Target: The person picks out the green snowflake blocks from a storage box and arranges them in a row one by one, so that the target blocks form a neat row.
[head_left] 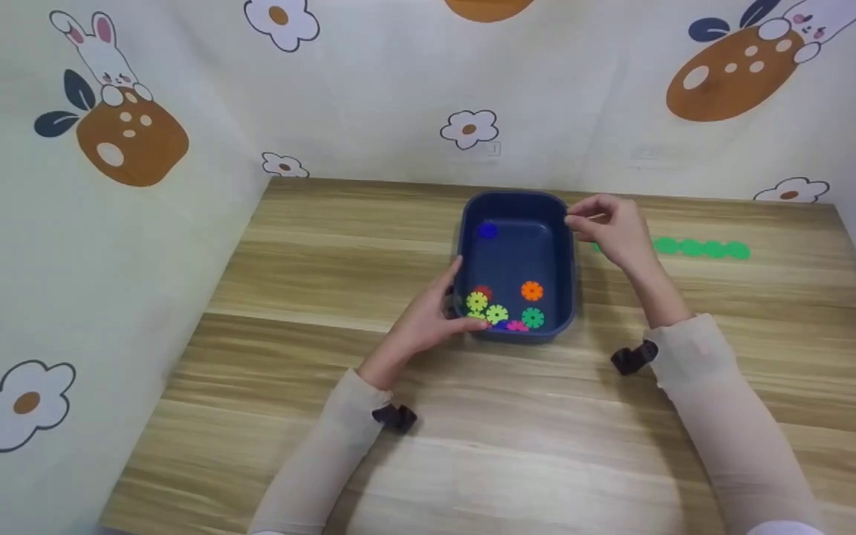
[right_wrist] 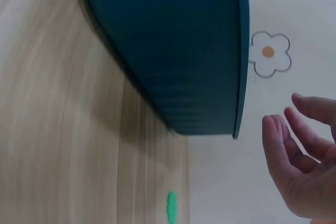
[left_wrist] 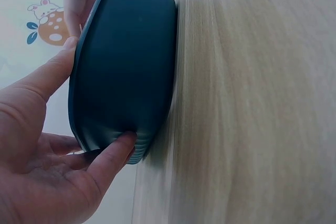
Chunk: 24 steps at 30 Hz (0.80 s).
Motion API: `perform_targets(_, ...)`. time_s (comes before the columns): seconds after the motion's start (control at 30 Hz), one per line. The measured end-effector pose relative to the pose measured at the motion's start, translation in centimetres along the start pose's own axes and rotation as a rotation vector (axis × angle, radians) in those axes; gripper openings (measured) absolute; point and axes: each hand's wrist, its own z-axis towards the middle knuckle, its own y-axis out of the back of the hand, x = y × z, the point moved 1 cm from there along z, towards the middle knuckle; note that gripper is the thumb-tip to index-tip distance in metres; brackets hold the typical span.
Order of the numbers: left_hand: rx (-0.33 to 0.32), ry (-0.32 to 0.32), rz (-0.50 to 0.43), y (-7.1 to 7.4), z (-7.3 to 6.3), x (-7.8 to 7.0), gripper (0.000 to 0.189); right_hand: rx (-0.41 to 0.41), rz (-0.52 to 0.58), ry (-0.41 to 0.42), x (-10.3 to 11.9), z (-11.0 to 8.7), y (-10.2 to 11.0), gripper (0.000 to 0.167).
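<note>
A dark blue plastic bin [head_left: 521, 256] stands on the table with several notched plastic discs inside. My left hand [head_left: 428, 316] grips its near left corner, thumb over the rim and fingers along the outer wall, as the left wrist view [left_wrist: 58, 150] shows. Yellow discs [head_left: 497, 314], a green disc [head_left: 533, 318] and an orange disc [head_left: 532, 290] lie toward the near end; a blue disc [head_left: 487, 229] lies near the far end. My right hand [head_left: 617, 227] hovers by the right rim, its fingers loosely bent. In the right wrist view, thumb and fingers are apart with nothing between them.
A row of green discs [head_left: 690, 248] lies on the wooden table [head_left: 339, 267] right of the bin, partly hidden behind my right hand. A wall covering [head_left: 368, 89] with flowers and rabbits rises at the table's back and left edges.
</note>
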Motion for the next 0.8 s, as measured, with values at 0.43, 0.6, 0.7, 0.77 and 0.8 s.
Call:
perform_targets(0.43, -0.001, -0.009, -0.028, 0.0, 0.0, 0.0, 0.109, 0.121, -0.083, 0.029, 0.5, -0.8, -3.3, 0.024)
perform_targets(0.6, 0.001, -0.019, -0.038, 0.0, -0.1, 0.0, 0.107, 0.153, -0.119, 0.062, 0.4, -1.1, -4.1, 0.021)
perform_targets(0.7, -0.001, -0.02, -0.033, 0.0, -0.1, 0.0, 0.107, 0.178, -0.136, 0.073, 0.5, -1.2, -4.6, 0.02)
perform_targets(0.77, -0.003, -0.018, -0.024, 0.0, 0.0, 0.1, 0.107, 0.204, -0.144, 0.071, 0.6, -1.3, -4.9, 0.019)
perform_targets(0.8, -0.004, -0.018, -0.02, 0.0, 0.0, 0.1, 0.107, 0.219, -0.154, 0.072, 0.6, -1.3, -5.0, 0.02)
